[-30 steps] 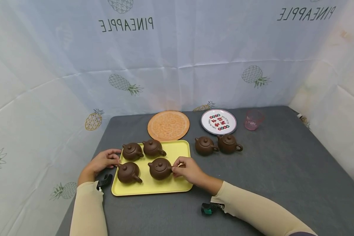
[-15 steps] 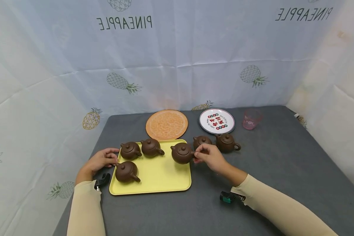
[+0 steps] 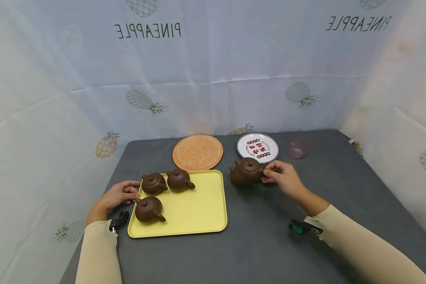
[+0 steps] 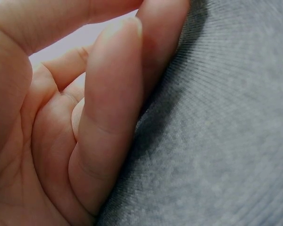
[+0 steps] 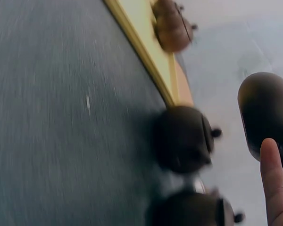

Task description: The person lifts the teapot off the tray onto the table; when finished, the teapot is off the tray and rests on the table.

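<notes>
My right hand (image 3: 285,179) holds a brown clay teapot (image 3: 249,169) by its handle, raised off the table right of the yellow tray (image 3: 198,205). Beneath it, a second teapot (image 3: 236,181) is partly covered. Another table teapot (image 5: 188,211) shows in the right wrist view but is mostly hidden in the head view. Three teapots stand at the tray's left side: two at the back (image 3: 154,184) (image 3: 179,180) and one in front (image 3: 149,209). With fingers loosely bent, my left hand (image 3: 117,196) rests against the tray's left edge; the left wrist view shows no object gripped.
Behind the tray lies a round orange mat (image 3: 198,152). A white plate with red writing (image 3: 257,148) sits to its right, then a clear pinkish cup (image 3: 296,150). A pineapple-print curtain (image 3: 213,106) hangs along the back of the grey table (image 3: 255,244).
My right hand has lifted the front right teapot off the tray and carried it right and back, over the teapots on the table. My left hand stays at the tray's edge.
</notes>
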`<state>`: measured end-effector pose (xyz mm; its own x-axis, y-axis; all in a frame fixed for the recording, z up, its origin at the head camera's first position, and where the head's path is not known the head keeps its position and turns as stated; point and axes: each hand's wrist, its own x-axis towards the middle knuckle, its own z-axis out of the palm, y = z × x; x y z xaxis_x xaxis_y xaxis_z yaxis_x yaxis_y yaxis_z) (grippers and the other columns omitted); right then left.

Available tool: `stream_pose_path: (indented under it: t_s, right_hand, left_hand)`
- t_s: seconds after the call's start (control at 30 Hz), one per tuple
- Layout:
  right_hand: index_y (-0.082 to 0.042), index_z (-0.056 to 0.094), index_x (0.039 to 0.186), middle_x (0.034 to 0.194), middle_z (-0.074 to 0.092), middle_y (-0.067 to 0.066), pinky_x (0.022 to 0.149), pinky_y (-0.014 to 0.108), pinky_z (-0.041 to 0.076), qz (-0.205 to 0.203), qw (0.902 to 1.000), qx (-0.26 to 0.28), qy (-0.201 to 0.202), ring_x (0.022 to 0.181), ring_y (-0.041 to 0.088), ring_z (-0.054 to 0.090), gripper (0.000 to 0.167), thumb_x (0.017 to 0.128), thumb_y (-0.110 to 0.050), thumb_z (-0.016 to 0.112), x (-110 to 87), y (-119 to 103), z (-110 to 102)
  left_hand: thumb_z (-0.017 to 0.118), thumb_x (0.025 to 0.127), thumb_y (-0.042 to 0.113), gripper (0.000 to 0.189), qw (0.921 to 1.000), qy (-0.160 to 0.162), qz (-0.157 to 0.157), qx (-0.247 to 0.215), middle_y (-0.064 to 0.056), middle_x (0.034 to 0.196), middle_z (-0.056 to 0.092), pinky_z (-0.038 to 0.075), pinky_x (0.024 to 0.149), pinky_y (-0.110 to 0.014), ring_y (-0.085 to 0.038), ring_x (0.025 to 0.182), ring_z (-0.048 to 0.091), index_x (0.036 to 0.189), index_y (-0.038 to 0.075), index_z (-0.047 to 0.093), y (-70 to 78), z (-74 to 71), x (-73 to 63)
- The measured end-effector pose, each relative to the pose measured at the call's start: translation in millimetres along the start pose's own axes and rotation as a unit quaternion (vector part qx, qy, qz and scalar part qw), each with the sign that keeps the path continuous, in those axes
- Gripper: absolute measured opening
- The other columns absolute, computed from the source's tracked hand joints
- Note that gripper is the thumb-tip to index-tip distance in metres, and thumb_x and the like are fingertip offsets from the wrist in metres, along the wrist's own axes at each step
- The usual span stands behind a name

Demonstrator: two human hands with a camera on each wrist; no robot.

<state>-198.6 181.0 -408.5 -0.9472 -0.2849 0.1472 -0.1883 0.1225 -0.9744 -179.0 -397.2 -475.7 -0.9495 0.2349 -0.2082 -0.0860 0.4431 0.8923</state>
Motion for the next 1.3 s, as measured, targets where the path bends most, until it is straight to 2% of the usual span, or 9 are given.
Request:
stream_pose_path:
  t_s: [0.27,0.53,0.7,0.77,1.03,1.2,1.3]
  right_hand:
    - [0.015,0.054,0.102,0.098,0.062,0.018,0.078,0.038,0.054,0.008,0.9977,-0.055,0.04,0.082,0.017,0.069,0.025,0.099,-0.009,0.057,-7.1,-1,-48]
    - [0.021,0.05,0.103,0.093,0.062,0.011,0.076,0.033,0.055,0.004,0.9981,-0.014,0.06,0.082,0.017,0.069,0.032,0.099,-0.009,0.058,-17.7,11,-85]
    - [0.019,0.052,0.102,0.092,0.064,0.006,0.074,0.029,0.054,0.006,0.9968,-0.037,0.071,0.081,0.015,0.069,0.03,0.099,-0.01,0.058,-23.7,24,-105]
    - [0.018,0.052,0.102,0.092,0.064,0.005,0.075,0.029,0.054,0.008,0.9961,-0.045,0.075,0.081,0.015,0.069,0.03,0.099,-0.011,0.058,-25.8,29,-111]
    - [0.025,0.05,0.101,0.089,0.065,0.005,0.072,0.028,0.055,0.017,0.9968,-0.021,0.076,0.078,0.014,0.069,0.029,0.098,-0.002,0.057,-30.6,51,-128]
    - [0.023,0.052,0.102,0.09,0.066,0.006,0.072,0.03,0.055,0.029,0.9951,-0.058,0.075,0.079,0.014,0.069,0.031,0.1,-0.007,0.055,-31.9,63,-133]
    - [0.023,0.052,0.102,0.09,0.066,0.005,0.071,0.03,0.055,0.039,0.9945,-0.061,0.075,0.078,0.015,0.068,0.032,0.1,-0.009,0.055,-33.0,69,-136]
  left_hand:
    - [0.069,0.09,0.011,0.06,1.0,-0.003,-0.003,-0.006,-0.007,0.091,0.066,0.051,0.064,-0.029,-0.015,0.076,0.063,0.137,-0.011,0.038,0.1,-1.6,-1.4]
    - [0.069,0.091,0.01,0.06,1.0,-0.003,-0.002,-0.009,-0.009,0.092,0.067,0.051,0.064,-0.029,-0.016,0.076,0.064,0.137,-0.012,0.038,0.3,-2.1,-2.8]
    - [0.068,0.091,0.011,0.06,1.0,-0.001,-0.004,-0.008,-0.009,0.092,0.066,0.05,0.064,-0.029,-0.016,0.077,0.064,0.138,-0.011,0.038,3.0,-1.1,-3.1]
    - [0.069,0.091,0.011,0.06,1.0,-0.001,-0.004,-0.008,-0.009,0.092,0.066,0.05,0.064,-0.029,-0.016,0.078,0.064,0.138,-0.011,0.038,3.2,-0.8,-2.5]
    - [0.07,0.09,0.011,0.062,0.9998,-0.002,-0.008,-0.017,-0.009,0.092,0.066,0.05,0.064,-0.028,-0.016,0.077,0.063,0.138,-0.011,0.038,2.8,-1.8,-0.1]
    - [0.069,0.09,0.011,0.06,0.9999,-0.004,-0.004,-0.014,-0.006,0.091,0.067,0.05,0.064,-0.028,-0.015,0.077,0.063,0.137,-0.012,0.038,2.7,-1.9,-0.8]
    - [0.069,0.09,0.01,0.059,0.9999,-0.004,-0.002,-0.014,-0.005,0.09,0.067,0.05,0.063,-0.028,-0.015,0.076,0.064,0.136,-0.012,0.039,4.0,-1.6,-1.9]
